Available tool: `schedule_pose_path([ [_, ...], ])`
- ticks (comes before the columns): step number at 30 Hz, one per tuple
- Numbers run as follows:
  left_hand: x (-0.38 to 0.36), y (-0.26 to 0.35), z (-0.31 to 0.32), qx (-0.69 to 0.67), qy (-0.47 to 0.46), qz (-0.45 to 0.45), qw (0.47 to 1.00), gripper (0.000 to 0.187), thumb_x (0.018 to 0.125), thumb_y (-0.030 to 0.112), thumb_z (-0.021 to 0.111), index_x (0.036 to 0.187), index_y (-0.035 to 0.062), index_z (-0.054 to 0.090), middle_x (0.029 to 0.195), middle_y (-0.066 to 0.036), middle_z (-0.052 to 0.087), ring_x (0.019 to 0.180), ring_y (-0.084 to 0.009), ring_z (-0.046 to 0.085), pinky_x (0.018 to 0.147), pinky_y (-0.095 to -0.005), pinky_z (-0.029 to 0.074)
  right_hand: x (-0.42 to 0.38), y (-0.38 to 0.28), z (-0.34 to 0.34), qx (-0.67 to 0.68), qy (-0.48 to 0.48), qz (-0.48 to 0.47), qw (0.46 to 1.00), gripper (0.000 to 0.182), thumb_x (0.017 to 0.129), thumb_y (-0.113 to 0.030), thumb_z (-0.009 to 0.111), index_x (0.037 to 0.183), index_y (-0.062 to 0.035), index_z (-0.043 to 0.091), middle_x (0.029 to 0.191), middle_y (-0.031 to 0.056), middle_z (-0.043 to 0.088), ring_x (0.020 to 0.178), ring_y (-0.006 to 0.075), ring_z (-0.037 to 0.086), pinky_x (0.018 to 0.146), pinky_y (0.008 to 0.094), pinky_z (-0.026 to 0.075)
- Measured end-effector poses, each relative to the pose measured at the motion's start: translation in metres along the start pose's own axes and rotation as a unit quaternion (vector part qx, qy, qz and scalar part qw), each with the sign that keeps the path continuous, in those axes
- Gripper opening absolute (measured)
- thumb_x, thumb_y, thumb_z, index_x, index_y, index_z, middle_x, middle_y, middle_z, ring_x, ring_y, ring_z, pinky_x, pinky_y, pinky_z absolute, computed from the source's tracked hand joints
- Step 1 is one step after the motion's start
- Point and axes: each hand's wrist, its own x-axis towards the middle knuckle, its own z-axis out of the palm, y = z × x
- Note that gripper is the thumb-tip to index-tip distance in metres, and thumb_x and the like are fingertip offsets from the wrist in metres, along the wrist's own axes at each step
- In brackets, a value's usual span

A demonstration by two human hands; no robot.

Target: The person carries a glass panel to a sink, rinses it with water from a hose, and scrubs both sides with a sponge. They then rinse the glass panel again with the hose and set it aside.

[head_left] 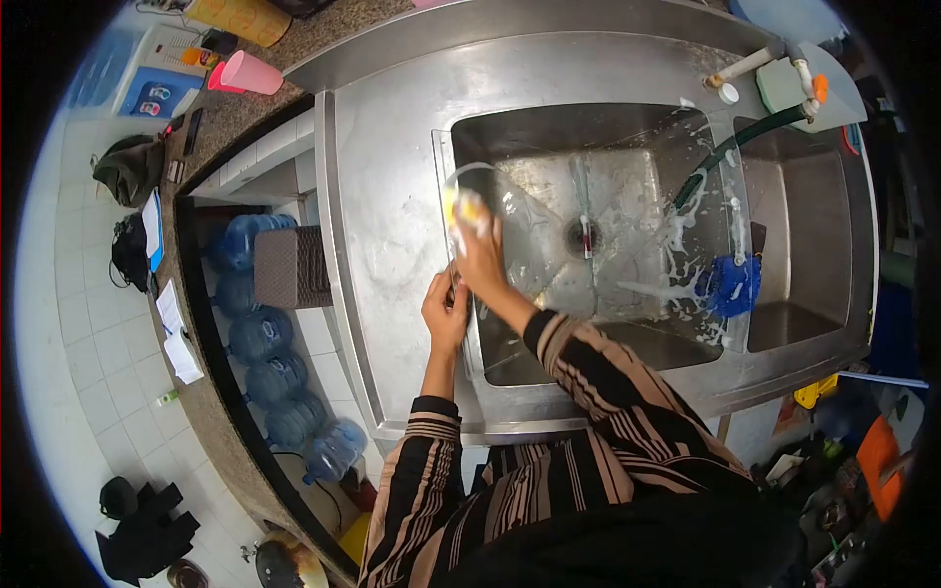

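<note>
A round, see-through item, perhaps a lid or bowl, is tilted over the left edge of the large sink basin. My left hand grips something dark at its lower edge, too small to make out. Just above, my right hand is closed on a soapy yellow sponge, pressed against the see-through item and blurred by motion. White suds lie on the basin's right side. A green hose runs from the tap into the basin. A blue cloth or net hangs over the divider between the basins.
A smaller basin is on the right, with a pale green container behind it. Pink cups stand on the granite counter at the upper left. Several blue water bottles are under the counter, beside a brown woven box.
</note>
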Motion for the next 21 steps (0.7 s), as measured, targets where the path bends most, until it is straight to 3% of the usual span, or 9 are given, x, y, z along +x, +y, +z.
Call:
schedule_pose_path([
  [1, 0.0, 0.001, -0.001, -0.002, -0.001, 0.022, 1.0, 0.033, 0.083, 0.017, 0.057, 0.112, 0.0019, 0.056, 0.069, 0.001, 0.045, 0.056, -0.006, 0.037, 0.051, -0.0197, 0.033, -0.013, 0.0, -0.004, 0.077, -0.004, -0.025, 0.997, 0.045, 0.073, 0.001, 0.053, 0.116, -0.0085, 0.054, 0.116, 0.0239, 0.043, 0.105, 0.0368, 0.04, 0.093, 0.0412, 0.032],
  [4, 0.0, -0.003, 0.0, -0.007, -0.002, 0.033, 0.999, 0.032, 0.082, 0.016, 0.057, 0.112, 0.0019, 0.056, 0.07, 0.001, 0.045, 0.056, -0.0063, 0.036, 0.051, -0.0198, 0.032, -0.03, 0.042, -0.009, 0.026, 0.018, -0.002, 0.999, 0.043, 0.073, 0.002, 0.053, 0.114, -0.0085, 0.055, 0.113, 0.0214, 0.047, 0.102, 0.0373, 0.041, 0.09, 0.0409, 0.033],
  [5, -0.001, -0.005, 0.001, -0.011, -0.005, 0.016, 1.0, 0.032, 0.082, 0.015, 0.057, 0.112, 0.0022, 0.056, 0.07, 0.0, 0.045, 0.056, -0.0065, 0.036, 0.051, -0.0198, 0.032, -0.017, 0.062, 0.002, -0.005, 0.057, 0.096, 0.994, 0.044, 0.071, 0.004, 0.053, 0.114, -0.0079, 0.055, 0.109, 0.019, 0.049, 0.098, 0.0354, 0.044, 0.087, 0.0399, 0.036],
  [7, -0.001, -0.004, 0.001, -0.006, -0.005, 0.014, 1.0, 0.033, 0.082, 0.015, 0.057, 0.112, 0.0026, 0.056, 0.071, 0.001, 0.046, 0.056, -0.0065, 0.036, 0.051, -0.0197, 0.032, 0.028, 0.07, -0.005, -0.012, 0.083, 0.133, 0.988, 0.046, 0.07, 0.005, 0.053, 0.114, -0.0076, 0.055, 0.105, 0.0175, 0.05, 0.095, 0.0332, 0.047, 0.084, 0.0383, 0.038],
  [12, -0.001, 0.005, 0.0, 0.008, -0.007, 0.03, 0.999, 0.033, 0.082, 0.016, 0.057, 0.113, 0.0035, 0.056, 0.071, 0.001, 0.046, 0.057, -0.0065, 0.036, 0.051, -0.0199, 0.031, 0.067, 0.012, 0.005, 0.083, 0.046, -0.011, 0.995, 0.055, 0.066, 0.008, 0.052, 0.118, -0.0116, 0.053, 0.105, 0.0154, 0.049, 0.09, 0.0335, 0.048, 0.083, 0.0383, 0.04],
  [15, 0.001, 0.004, -0.002, 0.018, -0.008, 0.034, 0.999, 0.033, 0.082, 0.017, 0.058, 0.112, 0.0034, 0.056, 0.071, 0.001, 0.046, 0.057, -0.0066, 0.037, 0.052, -0.0202, 0.032, 0.048, 0.026, 0.005, 0.128, 0.015, -0.127, 0.983, 0.061, 0.063, 0.009, 0.053, 0.12, -0.0138, 0.051, 0.106, 0.0161, 0.048, 0.095, 0.0347, 0.045, 0.084, 0.0408, 0.041],
  [17, -0.001, 0.004, 0.001, -0.012, -0.004, 0.002, 1.0, 0.033, 0.082, 0.018, 0.058, 0.112, 0.0033, 0.056, 0.071, 0.001, 0.047, 0.057, -0.0064, 0.037, 0.052, -0.0201, 0.031, 0.051, 0.053, 0.013, 0.062, 0.023, -0.002, 0.998, 0.062, 0.064, 0.011, 0.052, 0.121, -0.014, 0.05, 0.105, 0.0177, 0.048, 0.095, 0.036, 0.046, 0.084, 0.0397, 0.04],
  [19, -0.002, 0.007, 0.001, 0.004, -0.004, 0.007, 1.0, 0.033, 0.083, 0.018, 0.058, 0.112, 0.0031, 0.056, 0.071, 0.001, 0.047, 0.057, -0.0061, 0.037, 0.052, -0.0196, 0.031, 0.082, 0.06, 0.01, -0.002, 0.047, 0.024, 0.999, 0.058, 0.067, 0.009, 0.052, 0.122, -0.0088, 0.047, 0.107, 0.0179, 0.046, 0.092, 0.0351, 0.044, 0.083, 0.041, 0.039],
  [21, 0.0, 0.01, 0.0, 0.021, -0.01, 0.017, 1.0, 0.033, 0.083, 0.019, 0.058, 0.112, 0.0028, 0.057, 0.072, 0.001, 0.047, 0.057, -0.0058, 0.037, 0.051, -0.0192, 0.031, 0.103, 0.046, 0.018, -0.037, 0.005, 0.044, 0.998, 0.056, 0.069, 0.003, 0.055, 0.123, -0.0085, 0.045, 0.112, 0.0154, 0.041, 0.101, 0.0358, 0.039, 0.084, 0.0418, 0.04],
])
